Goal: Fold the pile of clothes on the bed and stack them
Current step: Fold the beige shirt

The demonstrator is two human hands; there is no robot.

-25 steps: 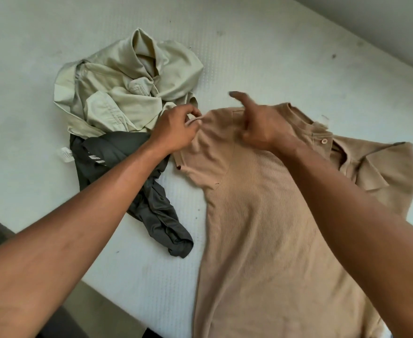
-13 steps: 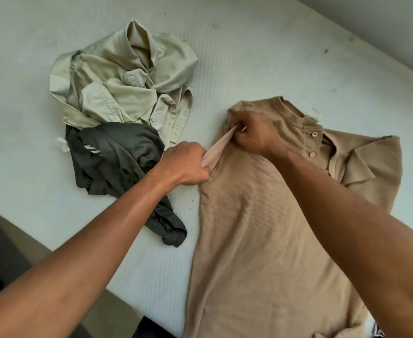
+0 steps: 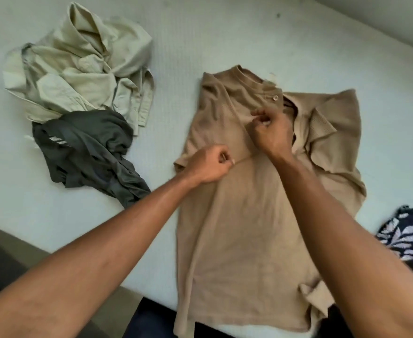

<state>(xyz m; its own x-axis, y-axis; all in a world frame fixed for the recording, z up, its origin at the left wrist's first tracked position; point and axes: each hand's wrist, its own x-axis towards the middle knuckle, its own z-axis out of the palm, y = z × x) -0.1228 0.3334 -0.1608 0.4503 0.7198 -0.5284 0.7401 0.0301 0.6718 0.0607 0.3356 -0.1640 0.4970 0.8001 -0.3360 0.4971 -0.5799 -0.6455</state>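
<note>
**Change.** One second ago both hands worked at the shoulder of the tan shirt point(image 3: 244, 228), with the sleeve point(image 3: 215, 123) still spread toward the left side of the bed point(image 3: 249, 32). Half a second ago the left hand point(image 3: 209, 167) drew the sleeve edge taut while the right hand point(image 3: 272, 135) pinned the shoulder. The sleeve and shoulder panel now lie turned inward across the chest. The left hand's fingers point(image 3: 222, 158) are curled and pinch the sleeve hem. The right hand's fingers point(image 3: 259, 118) are curled and pinch the fabric just below the buttons.

**Meaning for the task.** The first side fold of this shirt appears nearly set. The opposite sleeve remains bunched on the right, so the matching fold and the lengthwise folds are judged still to do.

**Position.** The tan shirt lies flat, collar toward the far edge and bottom hem reaching the near edge.

**Surface and room.**
- The bed has a pale, finely textured cover with a few small dark marks.
- A crumpled pale green shirt point(image 3: 78, 64) lies toward the far left corner. A dark grey garment point(image 3: 86, 147) touches its near side. Both are unfolded.
- A dark leaf-print garment point(image 3: 410, 242) sits at the right edge.
- A grey wall point(image 3: 395, 15) borders the far right corner.
- Dark floor point(image 3: 5, 252) shows beyond the near edge.
</note>
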